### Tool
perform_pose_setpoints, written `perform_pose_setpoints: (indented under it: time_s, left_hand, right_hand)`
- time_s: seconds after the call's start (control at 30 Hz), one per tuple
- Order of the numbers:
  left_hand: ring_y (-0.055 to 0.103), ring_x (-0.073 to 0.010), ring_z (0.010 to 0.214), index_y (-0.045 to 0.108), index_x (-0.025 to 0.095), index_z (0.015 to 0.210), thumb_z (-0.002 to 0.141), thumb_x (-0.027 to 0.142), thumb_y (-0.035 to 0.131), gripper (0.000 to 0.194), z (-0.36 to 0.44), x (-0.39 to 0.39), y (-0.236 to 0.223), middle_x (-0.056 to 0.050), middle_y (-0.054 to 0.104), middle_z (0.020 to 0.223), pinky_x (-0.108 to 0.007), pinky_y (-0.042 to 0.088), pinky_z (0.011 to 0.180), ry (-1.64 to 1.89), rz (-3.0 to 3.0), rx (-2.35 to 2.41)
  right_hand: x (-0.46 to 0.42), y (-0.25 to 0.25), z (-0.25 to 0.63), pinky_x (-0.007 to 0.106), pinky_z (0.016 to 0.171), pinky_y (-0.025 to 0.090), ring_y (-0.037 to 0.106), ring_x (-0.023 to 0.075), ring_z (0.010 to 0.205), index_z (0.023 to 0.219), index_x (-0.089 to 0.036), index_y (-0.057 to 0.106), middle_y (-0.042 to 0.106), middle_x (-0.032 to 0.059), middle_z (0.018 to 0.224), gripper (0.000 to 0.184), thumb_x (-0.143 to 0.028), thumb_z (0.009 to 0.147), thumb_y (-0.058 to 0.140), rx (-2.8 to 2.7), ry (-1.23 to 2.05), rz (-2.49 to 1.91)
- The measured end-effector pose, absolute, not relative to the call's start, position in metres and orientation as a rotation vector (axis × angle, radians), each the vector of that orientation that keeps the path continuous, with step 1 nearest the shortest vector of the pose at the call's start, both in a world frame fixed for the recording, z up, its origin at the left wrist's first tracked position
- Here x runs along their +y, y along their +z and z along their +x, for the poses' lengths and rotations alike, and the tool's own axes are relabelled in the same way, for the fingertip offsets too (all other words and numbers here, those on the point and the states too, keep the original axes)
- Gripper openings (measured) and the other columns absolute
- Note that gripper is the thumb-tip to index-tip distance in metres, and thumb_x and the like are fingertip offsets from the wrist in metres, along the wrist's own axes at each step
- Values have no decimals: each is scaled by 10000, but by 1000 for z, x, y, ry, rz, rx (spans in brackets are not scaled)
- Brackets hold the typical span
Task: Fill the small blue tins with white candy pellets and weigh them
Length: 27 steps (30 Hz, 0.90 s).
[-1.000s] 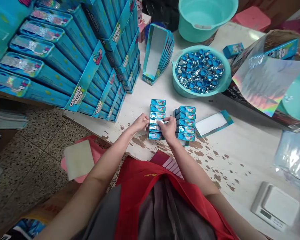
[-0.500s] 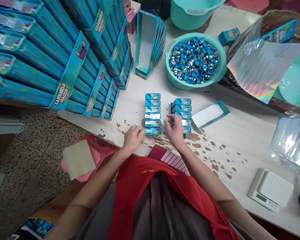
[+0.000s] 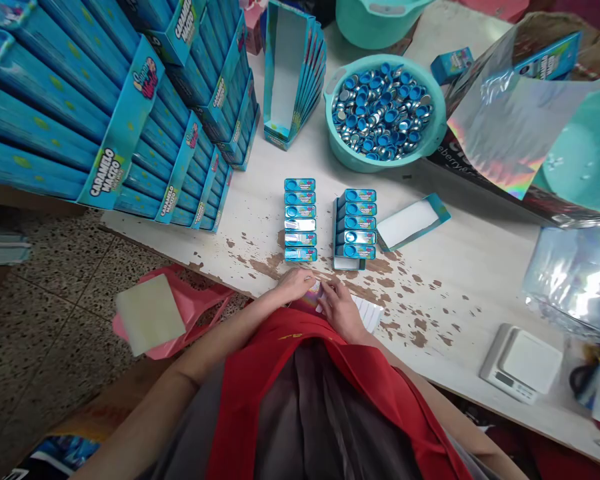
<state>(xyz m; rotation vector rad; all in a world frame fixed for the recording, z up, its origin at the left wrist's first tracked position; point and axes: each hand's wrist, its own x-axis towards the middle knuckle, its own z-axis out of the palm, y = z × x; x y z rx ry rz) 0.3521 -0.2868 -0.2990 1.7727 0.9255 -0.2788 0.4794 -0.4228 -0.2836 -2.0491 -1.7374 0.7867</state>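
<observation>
At the table's near edge, my left hand [image 3: 298, 283] has its fingertips pinched at the upper edge of a purple, shiny sticker sheet [image 3: 371, 312] with white strips. My right hand [image 3: 341, 308] lies over the middle of this sheet, fingers curled on it; what is between the fingertips is partly hidden. Beyond my hands is a column of small blue candy boxes [image 3: 301, 212], some with a glossy strip across the top. To its right, more blue candy boxes [image 3: 357, 223] stand in a row in a display tray [image 3: 349, 264], whose near end shows uncovered.
An open blue carton [image 3: 414, 222] lies to the right. Behind is a turquoise tub [image 3: 380, 163] of small round tins. Stacked full display boxes [image 3: 110, 147] stand left, beside nested empty trays [image 3: 287, 73]. A white scale [image 3: 523, 363] sits at the right edge; a pink stool [image 3: 200, 300] is below left.
Both hands have drawn back from the boxes to the sticker sheet at the table edge. My right hand has left the right-hand row, and the view has shifted slightly.
</observation>
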Motion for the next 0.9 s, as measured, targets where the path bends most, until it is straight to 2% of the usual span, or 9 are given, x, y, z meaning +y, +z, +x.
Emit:
perform_pose_setpoints:
  time_s: [0.1,0.2,0.4,0.57,0.63,0.67,0.73,0.8,0.9]
  left_hand:
    - [619,-192,809,706,163,842,840,281,440,292,355,-288,-299,-60,708,844,-278,444,727,-291,1747,956]
    - [622,-193,839,700,163,853,847,273,443,280,358,-288,-302,-61,711,881,-279,448,750,-293,1743,963]
    - [635,-212,867,686,157,913,876,249,414,290,356,-292,-298,-82,706,907,-312,460,795,-321,1743,996]
    - [557,-206,1138,592,163,1165,942,323,329,379,343,-294,-260,-109,631,1191,-327,404,988,198,1587,880]
    - [538,-200,1169,539,180,1237,917,363,416,388,340,-290,-245,-99,593,1262,-310,421,972,323,1388,752]
    - [566,-197,1121,559,183,1201,886,380,480,380,340,-287,-240,-90,619,1215,-297,446,927,311,1317,707]
    - [631,-171,892,628,164,1005,821,390,567,298,341,-278,-236,-54,686,936,-267,480,783,244,1231,710]
    - [589,-123,630,623,152,815,803,387,565,243,340,-264,-238,11,607,631,-242,461,647,201,1187,806]
    - [491,-90,476,601,153,803,795,372,547,226,331,-232,-245,50,509,517,-219,399,518,176,1180,937]
  right_hand:
    - [-424,-277,481,440,875,532,567,258,1049,1015,-228,658,553,126,1167,227,-270,901,466,-1764,825,-1985]
    - [-421,-267,484,437,862,523,571,266,1033,831,-208,631,577,128,1134,140,-301,874,536,-1767,839,-1966]
    - [-401,-228,489,339,646,485,591,205,695,744,-223,574,630,32,702,200,-362,884,545,-1590,980,-1980]
    - [-373,-183,501,285,614,454,569,154,618,712,-214,561,610,-2,661,252,-423,845,602,-1212,1022,-1949]
    - [-364,-174,505,277,597,442,552,147,607,701,-210,556,595,-7,646,267,-438,822,623,-1145,1075,-1908]
    - [-359,-173,507,276,594,436,545,145,607,702,-208,559,591,-8,646,267,-441,811,634,-1121,1100,-1891]
    - [-350,-177,507,274,588,426,528,140,601,707,-204,565,581,-10,644,262,-437,791,652,-1057,1132,-1876]
    - [-337,-189,503,274,587,421,521,139,605,716,-202,571,578,-10,651,249,-428,776,659,-962,1114,-1878]
    - [-306,-215,492,290,643,439,551,163,706,724,-197,606,602,13,732,204,-391,750,662,-888,960,-1889]
